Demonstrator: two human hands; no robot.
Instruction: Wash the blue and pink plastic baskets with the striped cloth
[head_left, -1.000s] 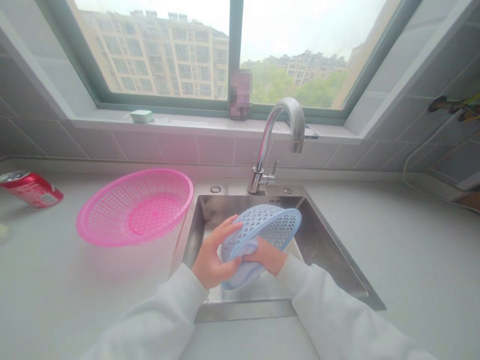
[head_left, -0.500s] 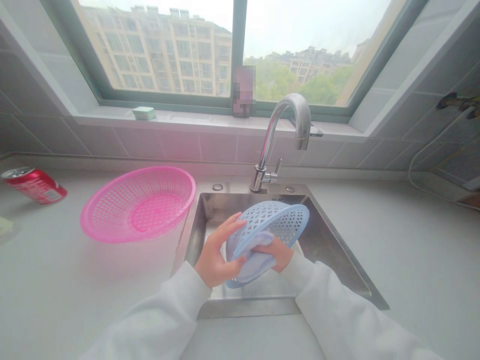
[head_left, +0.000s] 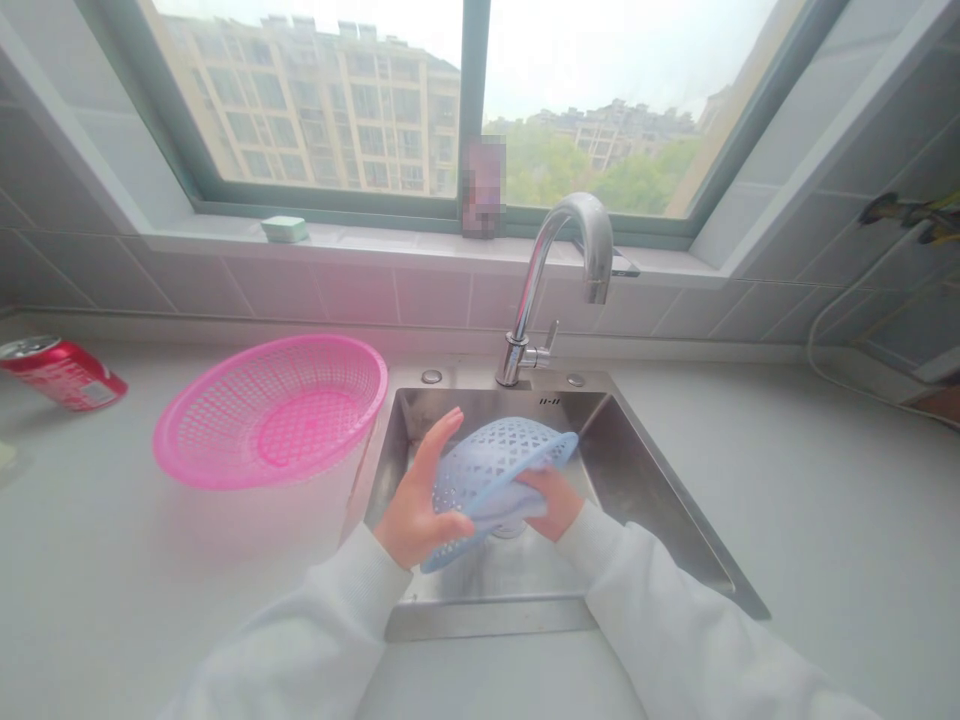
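Observation:
A light blue plastic basket point(head_left: 491, 462) with a pattern of holes is tipped on its side above the sink point(head_left: 660, 500). My left hand point(head_left: 420, 500) cups its outer left side, thumb near the lower rim and the visible finger pointing up, apart from the thumb. Inside the basket's opening, my right hand point(head_left: 559, 500) grips a pale bluish-white cloth point(head_left: 506, 505) against the inner wall near the rim. The right fingertips are partly hidden by the cloth and basket.
A pink basket point(head_left: 169, 445) stands on the counter left of the sink, with a red can point(head_left: 67, 375) lying farther left. Behind the sink rises a chrome faucet point(head_left: 529, 290). The windowsill holds a pale green block point(head_left: 285, 229) and a dark flat object point(head_left: 624, 266).
The blue basket has moved left and tilted so more of its outer side faces up. My left fingers have straightened upward; my right hand stays inside with the cloth.

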